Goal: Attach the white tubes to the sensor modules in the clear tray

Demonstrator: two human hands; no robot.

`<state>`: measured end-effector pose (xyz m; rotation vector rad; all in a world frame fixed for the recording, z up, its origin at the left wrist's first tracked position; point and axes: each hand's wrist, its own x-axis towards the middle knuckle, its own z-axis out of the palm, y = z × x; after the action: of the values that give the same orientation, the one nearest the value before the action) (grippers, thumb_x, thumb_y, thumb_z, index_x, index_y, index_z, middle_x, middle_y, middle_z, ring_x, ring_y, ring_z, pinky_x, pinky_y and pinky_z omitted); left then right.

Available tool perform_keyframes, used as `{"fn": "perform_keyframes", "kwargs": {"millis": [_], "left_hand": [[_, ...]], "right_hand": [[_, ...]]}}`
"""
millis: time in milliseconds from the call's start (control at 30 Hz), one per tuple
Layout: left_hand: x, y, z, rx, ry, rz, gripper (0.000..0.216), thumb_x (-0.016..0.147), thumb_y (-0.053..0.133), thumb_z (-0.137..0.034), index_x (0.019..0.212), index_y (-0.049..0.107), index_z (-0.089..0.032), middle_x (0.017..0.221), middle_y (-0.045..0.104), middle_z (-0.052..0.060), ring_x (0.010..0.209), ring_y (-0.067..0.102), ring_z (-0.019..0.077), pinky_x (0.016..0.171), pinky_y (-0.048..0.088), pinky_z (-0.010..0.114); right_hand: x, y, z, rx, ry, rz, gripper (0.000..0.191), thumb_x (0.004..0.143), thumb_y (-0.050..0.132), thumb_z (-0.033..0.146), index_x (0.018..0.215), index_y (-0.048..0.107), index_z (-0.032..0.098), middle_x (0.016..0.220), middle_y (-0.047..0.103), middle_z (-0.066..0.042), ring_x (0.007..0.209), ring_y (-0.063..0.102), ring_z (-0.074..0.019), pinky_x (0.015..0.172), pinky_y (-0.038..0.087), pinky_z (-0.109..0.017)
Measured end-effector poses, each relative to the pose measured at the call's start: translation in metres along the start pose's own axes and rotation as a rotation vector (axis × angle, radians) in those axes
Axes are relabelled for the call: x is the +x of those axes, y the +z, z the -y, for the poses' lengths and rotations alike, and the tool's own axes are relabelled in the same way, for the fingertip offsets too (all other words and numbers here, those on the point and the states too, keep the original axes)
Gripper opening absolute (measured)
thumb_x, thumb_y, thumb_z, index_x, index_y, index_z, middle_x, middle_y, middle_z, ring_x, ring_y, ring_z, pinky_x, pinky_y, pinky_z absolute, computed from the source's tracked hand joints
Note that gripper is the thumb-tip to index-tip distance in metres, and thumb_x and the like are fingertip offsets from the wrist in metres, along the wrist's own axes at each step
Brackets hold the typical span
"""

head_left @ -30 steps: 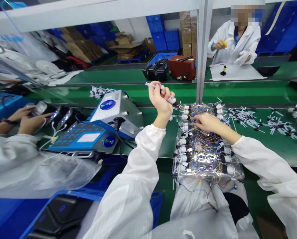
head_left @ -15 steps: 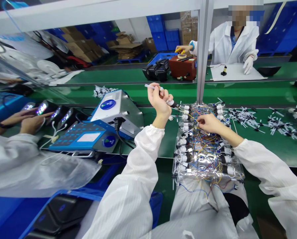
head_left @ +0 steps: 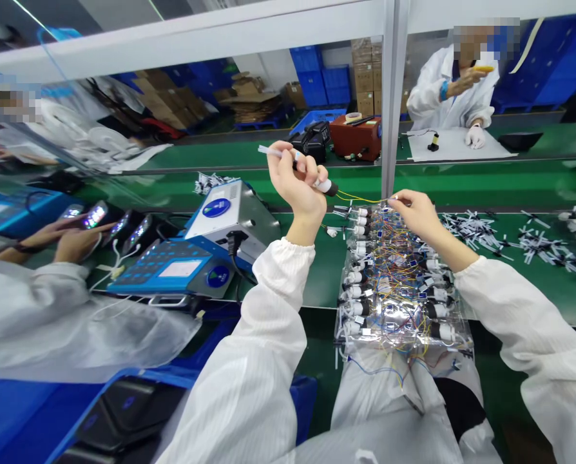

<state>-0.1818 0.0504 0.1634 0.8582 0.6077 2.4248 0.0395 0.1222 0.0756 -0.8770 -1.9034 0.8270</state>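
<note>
My left hand (head_left: pixel 296 182) is raised above the green table, closed round a slim white part with a black tip (head_left: pixel 327 187) and a thin white stem sticking out to the left. Yellow wire (head_left: pixel 360 198) runs from that tip across to my right hand (head_left: pixel 415 212), which pinches its far end. Below both hands lies a clear tray (head_left: pixel 455 335) filled with several similar black-and-white parts and tangled coloured wires.
A blue and grey test machine (head_left: pixel 205 248) stands left of the tray. A neighbour's hands (head_left: pixel 73 238) work at lit devices on the far left. Loose white parts (head_left: pixel 481 229) lie scattered to the right. A metal post (head_left: pixel 390 96) rises behind the tray. Another person (head_left: pixel 455 84) sits across the conveyor.
Both hands rose from the tray: the left lifted its part higher, the right pulled a yellow wire end up and out to the right. The person opposite raised a hand.
</note>
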Motion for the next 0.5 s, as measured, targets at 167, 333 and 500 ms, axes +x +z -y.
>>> {"fn": "perform_keyframes", "kwargs": {"millis": [167,333,500], "left_hand": [[-0.006,0.003,0.001,0.066,-0.047,0.105,0.014,0.101,0.061,-0.032,0.090,0.056,-0.025,0.063,0.032,-0.008,0.042,0.022,0.0062,0.043,0.024,0.023],[0.001,0.001,-0.009,-0.011,0.054,0.070,0.028,0.107,0.049,-0.045,0.089,0.056,-0.024,0.065,0.034,-0.007,0.044,0.026,0.0065,0.050,0.034,0.022],[0.028,-0.035,-0.024,0.034,0.113,-0.033,0.035,0.100,0.060,-0.056,0.089,0.052,-0.024,0.070,0.043,-0.006,0.054,0.046,0.0064,0.072,0.050,0.022]], "right_hand": [[0.031,-0.012,0.036,0.345,0.002,-0.018,0.025,0.090,0.074,0.043,0.084,0.064,0.021,0.079,0.068,-0.001,0.076,0.063,-0.0146,0.075,0.053,-0.029],[0.043,-0.034,0.068,0.588,0.090,0.069,0.040,0.096,0.066,0.062,0.089,0.052,0.025,0.072,0.058,0.004,0.069,0.064,-0.0116,0.075,0.059,-0.030],[0.018,-0.079,0.061,0.585,0.191,0.207,0.037,0.081,0.089,0.041,0.088,0.058,0.022,0.057,0.047,0.011,0.048,0.047,-0.0060,0.069,0.060,-0.034]]}}
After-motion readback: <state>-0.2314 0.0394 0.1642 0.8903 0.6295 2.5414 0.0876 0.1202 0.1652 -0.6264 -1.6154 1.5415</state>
